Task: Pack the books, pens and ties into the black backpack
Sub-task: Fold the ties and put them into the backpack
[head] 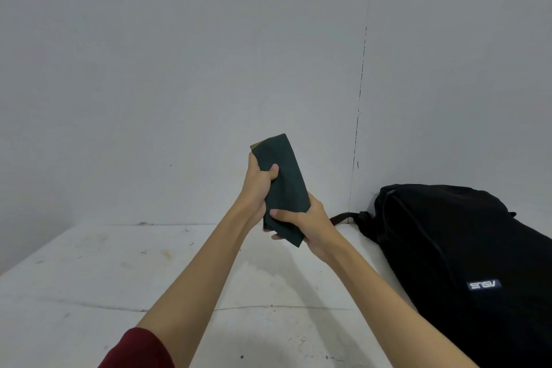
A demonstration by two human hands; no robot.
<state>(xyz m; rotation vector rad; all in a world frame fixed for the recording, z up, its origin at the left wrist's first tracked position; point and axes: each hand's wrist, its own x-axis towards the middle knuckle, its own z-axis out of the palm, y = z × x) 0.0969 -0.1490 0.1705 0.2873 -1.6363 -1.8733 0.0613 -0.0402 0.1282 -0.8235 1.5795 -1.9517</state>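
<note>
Hands: our left hand [257, 185] and right hand [310, 219] both grip what seems a folded dark-green tie [285, 188], above the table [89, 278], left of the black backpack [466, 248].

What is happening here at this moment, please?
A person holds a folded dark green tie in the air with both hands: the left hand grips its upper part, the right hand pinches its lower end. The black backpack lies on the white table to the right, by the wall. The tie is not yet in the backpack. No books or pens are in view.
</note>
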